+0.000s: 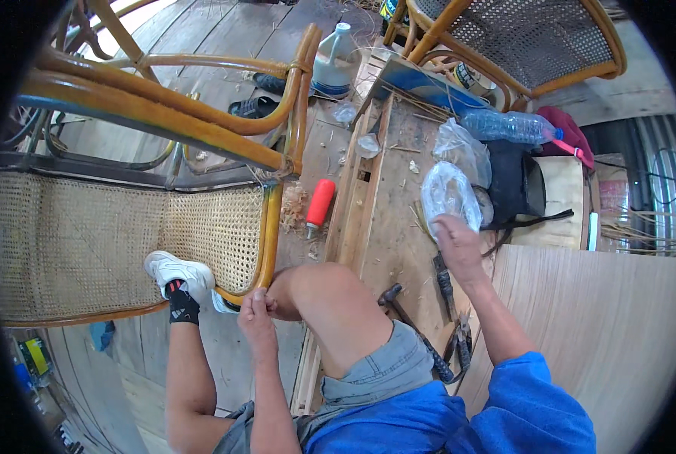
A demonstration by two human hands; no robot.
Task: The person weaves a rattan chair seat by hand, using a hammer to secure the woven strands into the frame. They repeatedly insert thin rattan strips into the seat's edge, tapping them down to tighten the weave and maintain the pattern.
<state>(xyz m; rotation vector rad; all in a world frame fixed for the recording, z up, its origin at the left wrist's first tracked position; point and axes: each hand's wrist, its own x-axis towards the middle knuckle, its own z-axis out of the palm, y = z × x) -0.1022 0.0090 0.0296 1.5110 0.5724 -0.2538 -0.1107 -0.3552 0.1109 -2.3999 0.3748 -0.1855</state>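
Furniture workshop: rattan chairs [164, 113], pliers [459, 344], shavings [293, 204].

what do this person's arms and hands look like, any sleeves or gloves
Both hands are bare: no gloves, rings or watch show on the left hand or the right hand. The forearms are uncovered. A bright blue sleeve covers the right upper arm, bunched near the elbow; the left arm's sleeve is not clearly visible.

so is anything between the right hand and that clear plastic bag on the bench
Nothing visible does. The right hand is already at the near edge of the clear plastic bag on the wooden workbench, fingers touching or almost touching it. The pliers lie nearer the person than the hand, out of the way.
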